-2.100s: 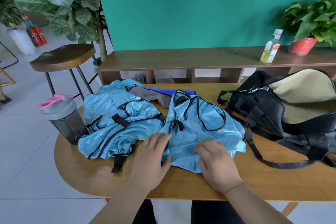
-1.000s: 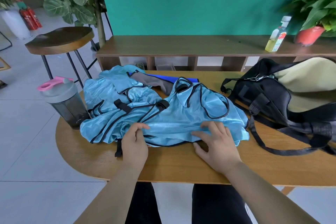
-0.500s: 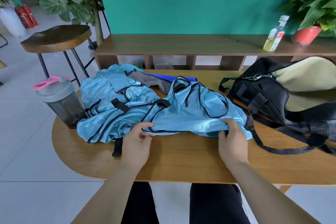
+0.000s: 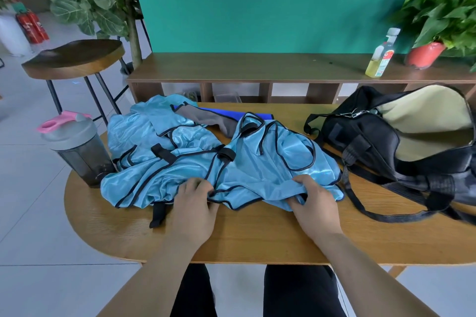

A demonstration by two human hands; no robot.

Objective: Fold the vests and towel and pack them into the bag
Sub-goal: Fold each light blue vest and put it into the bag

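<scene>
Left grip (image 4: 193, 210): fingers curled, pinching the hem of the blue vest (image 4: 257, 167), left of the duffel bag (image 4: 371, 147).
Right grip (image 4: 316, 204): curled round the same hem, nearer the duffel bag.

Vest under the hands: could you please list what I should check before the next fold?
1. Grip of left hand on vest hem: ok.
2. Grip of right hand on hem: ok.
3. Vest lying flat: not ok, rumpled.
4. Vest free of second vest: not ok, they overlap.
5. Bare table in front for folding: ok.
6. Opening of bag: ok, unzipped.
</scene>
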